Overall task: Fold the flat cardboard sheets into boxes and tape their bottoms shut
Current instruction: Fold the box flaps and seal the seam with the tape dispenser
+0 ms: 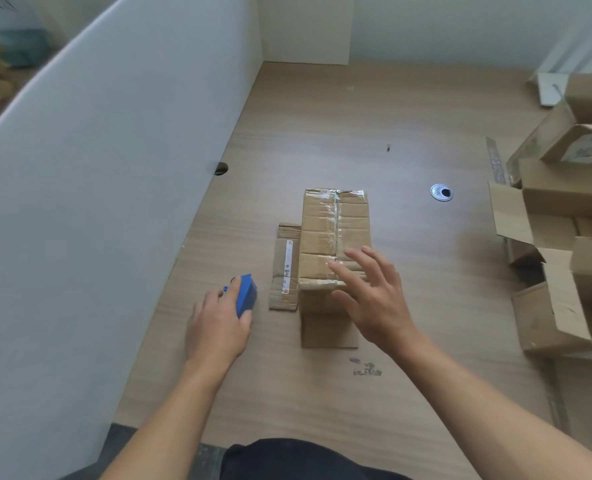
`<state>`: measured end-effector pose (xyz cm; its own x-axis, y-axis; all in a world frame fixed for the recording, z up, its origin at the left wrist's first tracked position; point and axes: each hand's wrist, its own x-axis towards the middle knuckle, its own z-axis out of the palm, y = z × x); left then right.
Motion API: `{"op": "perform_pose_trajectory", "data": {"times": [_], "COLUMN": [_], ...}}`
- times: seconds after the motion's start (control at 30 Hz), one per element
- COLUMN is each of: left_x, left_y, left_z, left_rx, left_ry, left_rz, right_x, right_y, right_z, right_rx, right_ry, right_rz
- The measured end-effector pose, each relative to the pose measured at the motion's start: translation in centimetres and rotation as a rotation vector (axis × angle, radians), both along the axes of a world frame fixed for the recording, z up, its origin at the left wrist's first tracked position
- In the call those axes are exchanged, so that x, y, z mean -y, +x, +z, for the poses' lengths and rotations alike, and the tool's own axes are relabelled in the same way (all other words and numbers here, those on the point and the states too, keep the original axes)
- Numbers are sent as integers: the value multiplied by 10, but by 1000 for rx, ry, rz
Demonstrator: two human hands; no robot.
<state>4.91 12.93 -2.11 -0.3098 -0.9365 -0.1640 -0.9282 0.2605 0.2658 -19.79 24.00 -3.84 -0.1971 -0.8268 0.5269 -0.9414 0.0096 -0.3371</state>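
A folded cardboard box (325,230) stands bottom-up in the middle of the wooden table (322,109), with clear tape running along its centre seam and over both ends. One flap (285,268) with a white label lies flat to its left. My right hand (374,299) hovers with spread fingers over the box's near end; contact is unclear. My left hand (218,323) grips a blue tape dispenser (246,295) on the table, left of the box.
A pile of several assembled and open cardboard boxes (564,216) crowds the table's right edge. A white partition (97,202) runs along the left. A metal cable grommet (441,192) sits right of the box. Small tape scraps (367,368) lie near the front.
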Motion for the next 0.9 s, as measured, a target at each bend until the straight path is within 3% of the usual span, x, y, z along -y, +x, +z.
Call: {"op": "perform_pose_trajectory", "data": {"times": [0.1,0.17,0.3,0.63,0.9], "left_x": [-4,-8,-6,19,22], "left_y": [-22,-44,-82,-78,-64], "left_z": [12,10,0,-11,-10], "left_rx": [-494,-586,-534,-492,-532], "left_ry": [-144,-190,-293,-479,-386], "left_rz": [-263,-473,-676,-882,-806], "right_x": [-9,-12,-10,-4,-13], "right_y": [-11,-19,-30,-45,-52], "right_z": [0,-5,-14,-18,-15], "right_rx": [153,193,168,39,265], "right_ry": [40,87,104,21,91], "right_rz": [2,66,164,251,256]}}
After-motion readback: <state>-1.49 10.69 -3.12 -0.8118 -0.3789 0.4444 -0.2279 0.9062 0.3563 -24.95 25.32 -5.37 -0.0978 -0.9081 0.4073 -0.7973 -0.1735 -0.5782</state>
